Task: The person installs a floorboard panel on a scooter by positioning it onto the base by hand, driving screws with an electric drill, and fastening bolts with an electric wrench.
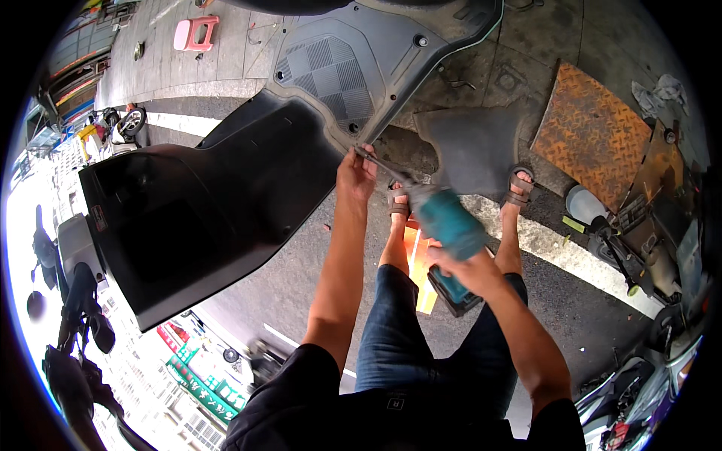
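Observation:
My right hand point(460, 264) grips the handle of a teal cordless power driver point(451, 224), its battery pack low by my knee. The driver points up and to the left, with a long, slim bit point(387, 167) at its nose. Near the bit's tip, the fingers of my left hand point(356, 179) are closed on it; whether a screw sits there is too small to tell. Both are at the corner where a scooter's grey footboard point(391, 52) meets its big black front panel point(218, 195). The footboard has a checkered patch and several round holes.
A dark rubber mat point(474, 146) lies by my sandalled feet. On the right are a rusty checkered metal plate point(590, 131) and a pile of loose parts point(632, 240). A pink stool point(195, 34) lies at the far left. Scooter handlebars point(79, 301) stick out at the left.

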A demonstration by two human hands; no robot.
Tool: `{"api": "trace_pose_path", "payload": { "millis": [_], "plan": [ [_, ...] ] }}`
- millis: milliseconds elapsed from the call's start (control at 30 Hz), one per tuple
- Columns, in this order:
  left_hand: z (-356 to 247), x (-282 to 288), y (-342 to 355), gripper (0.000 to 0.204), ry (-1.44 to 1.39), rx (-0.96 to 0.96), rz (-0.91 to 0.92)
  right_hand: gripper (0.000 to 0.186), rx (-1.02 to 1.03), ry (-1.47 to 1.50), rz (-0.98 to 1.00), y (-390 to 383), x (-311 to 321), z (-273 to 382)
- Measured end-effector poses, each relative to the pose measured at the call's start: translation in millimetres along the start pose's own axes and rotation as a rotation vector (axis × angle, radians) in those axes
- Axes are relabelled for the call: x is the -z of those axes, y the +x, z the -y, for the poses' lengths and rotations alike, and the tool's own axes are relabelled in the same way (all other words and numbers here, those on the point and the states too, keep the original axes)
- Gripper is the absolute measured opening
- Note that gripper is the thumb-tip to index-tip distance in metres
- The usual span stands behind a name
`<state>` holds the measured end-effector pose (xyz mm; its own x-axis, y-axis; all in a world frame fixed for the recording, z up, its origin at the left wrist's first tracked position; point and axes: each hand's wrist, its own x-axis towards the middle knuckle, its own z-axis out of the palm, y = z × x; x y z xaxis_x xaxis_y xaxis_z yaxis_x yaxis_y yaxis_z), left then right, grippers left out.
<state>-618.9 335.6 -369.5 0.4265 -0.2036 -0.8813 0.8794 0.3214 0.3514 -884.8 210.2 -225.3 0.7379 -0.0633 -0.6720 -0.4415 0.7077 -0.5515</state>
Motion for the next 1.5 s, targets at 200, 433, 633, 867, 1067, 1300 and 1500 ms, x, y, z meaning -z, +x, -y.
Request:
{"api": "trace_pose_path", "payload": {
  "millis": [200,433,633,867,1067,1300,1500],
  "plan": [
    [-24.6,-6.8,38.3,0.031,0.654,-0.142,-0.041,0.060,0.426,-0.491,-0.069,46.7,-66.2,26.0],
    [-32.5,7.7,64.1,0.029,0.698,-0.166,-0.032,0.057,0.292,-0.639,-0.075,91.3,-94.8,49.9],
    [-37.0,18.9,73.0,0.026,0.883,-0.229,-0.057,0.060,0.181,-0.738,-0.056,102.3,-116.7,82.4],
    [-13.5,-0.6,43.5,0.039,1.057,-0.327,-0.048,0.066,0.167,-0.882,-0.080,131.2,-131.3,82.3],
    [-45.7,37.3,-6.3,0.058,0.401,-0.163,0.634,0.092,0.102,-0.867,-0.116,155.4,-146.9,72.4],
    [-83.5,-20.7,-155.1,0.066,0.226,-0.309,0.357,0.087,0.083,-0.598,-0.191,150.4,-164.7,98.1],
    [-96.9,-31.3,-164.4,0.070,0.528,-0.384,0.263,0.086,0.115,-0.620,-0.191,146.1,-170.4,88.6]
  ]
}}
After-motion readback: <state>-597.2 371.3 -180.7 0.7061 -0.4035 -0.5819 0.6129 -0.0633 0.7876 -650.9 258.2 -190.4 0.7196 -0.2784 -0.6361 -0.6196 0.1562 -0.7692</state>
